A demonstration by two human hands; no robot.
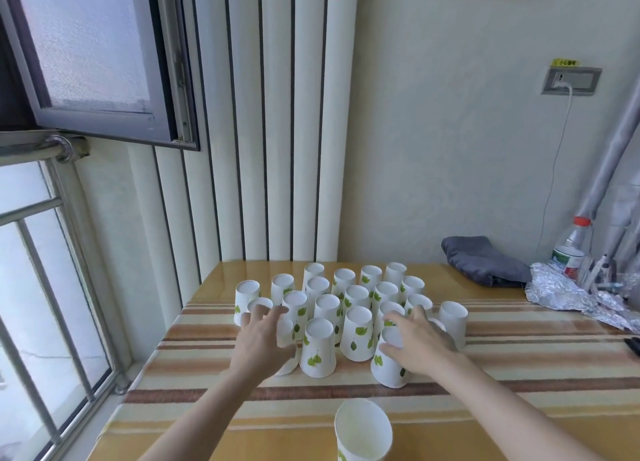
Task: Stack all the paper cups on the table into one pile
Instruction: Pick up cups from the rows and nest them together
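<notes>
Paper cups, white with green leaves, stand upside down in a tight cluster on the striped desk, and one more cup stands apart at the near edge, in front of the cluster. No pile shows yet, so this looks like the first pick. To do it well, each hand should take one front-row cup by its sides, lift it straight up clear of its neighbours, and drop it squarely over another cup so the walls nest without crumpling. The left hand is spread wide, fingers apart, over the cups at the cluster's front left, seemingly touching one but gripping nothing. The right hand is open too, its thumb and fingers curving around the cup at the cluster's front right, not yet clamped on it.
</notes>
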